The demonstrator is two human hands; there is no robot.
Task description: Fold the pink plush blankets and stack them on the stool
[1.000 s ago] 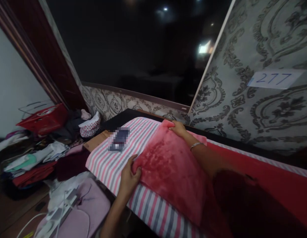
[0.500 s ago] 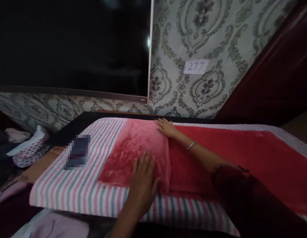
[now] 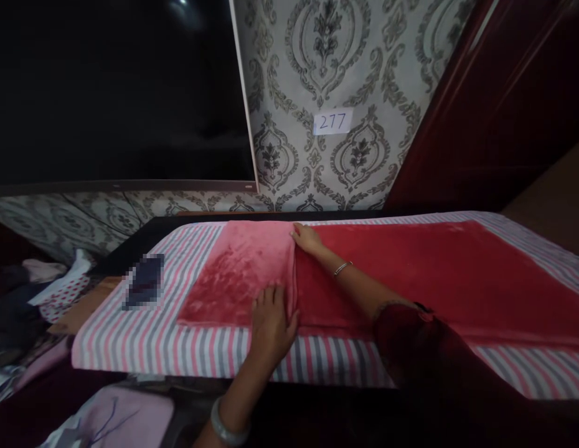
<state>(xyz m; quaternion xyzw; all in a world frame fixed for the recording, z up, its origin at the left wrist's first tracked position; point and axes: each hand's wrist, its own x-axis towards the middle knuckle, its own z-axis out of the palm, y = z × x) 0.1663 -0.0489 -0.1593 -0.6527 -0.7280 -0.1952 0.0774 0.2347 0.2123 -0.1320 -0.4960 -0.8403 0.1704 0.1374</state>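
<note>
**Both hands flat on a folded red blanket**

A red plush blanket (image 3: 411,274) lies spread along a striped sheet (image 3: 144,348) of pink, grey and white bands, covering a long surface that runs from left to right in front of the person. The blanket's left end is folded over, so a paler pink underside (image 3: 233,280) shows as a flap lying on top, its fold line running from far to near.

The left hand (image 3: 271,323) rests palm down at the near end of that fold, fingers spread apart and lying flat across the flap's edge, gripping nothing. A pale bangle sits on its wrist near the bottom of the view. The right hand (image 3: 307,238) lies at the far end of the fold, fingers extended and together, pressed flat on the cloth rather than clamped on it; a thin bracelet circles its wrist.

To the left of the flap, a dark blurred rectangle (image 3: 144,289) sits on the sheet, well apart from both hands. Behind the surface stands a patterned wall with a small paper label (image 3: 333,121) reading 277, and a large dark panel (image 3: 116,93) fills the far left.
</note>
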